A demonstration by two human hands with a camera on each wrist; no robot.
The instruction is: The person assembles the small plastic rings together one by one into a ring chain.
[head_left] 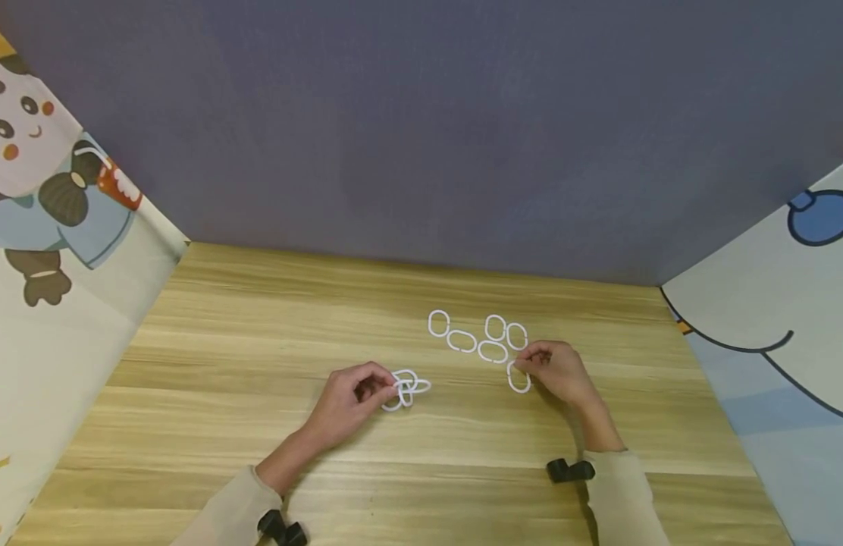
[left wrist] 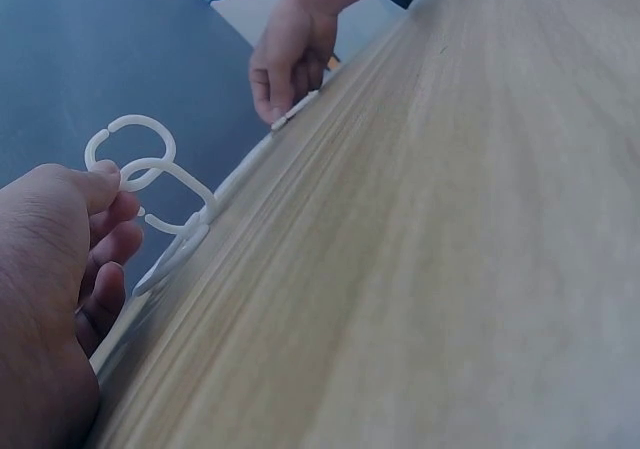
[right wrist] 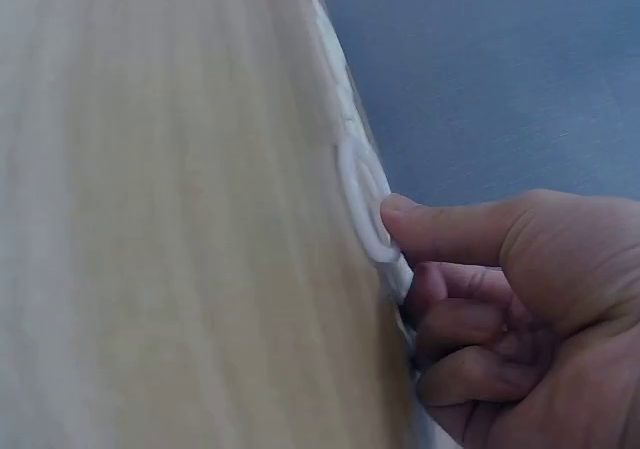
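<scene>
My left hand pinches a small cluster of interlinked white plastic chain links between thumb and forefinger. In the left wrist view, a raised link sits at the fingertips, and others hang down to the wood. My right hand has its thumb and fingers on the edge of a single white oval link. From the right wrist view that link appears close to the tabletop, with the thumb against it; the forefinger's contact is partly hidden.
Several loose white links lie flat beyond the hands, among them a far-left link and a middle link. They rest on a wooden table. A dark grey panel rises behind, and printed cartoon walls stand on both sides.
</scene>
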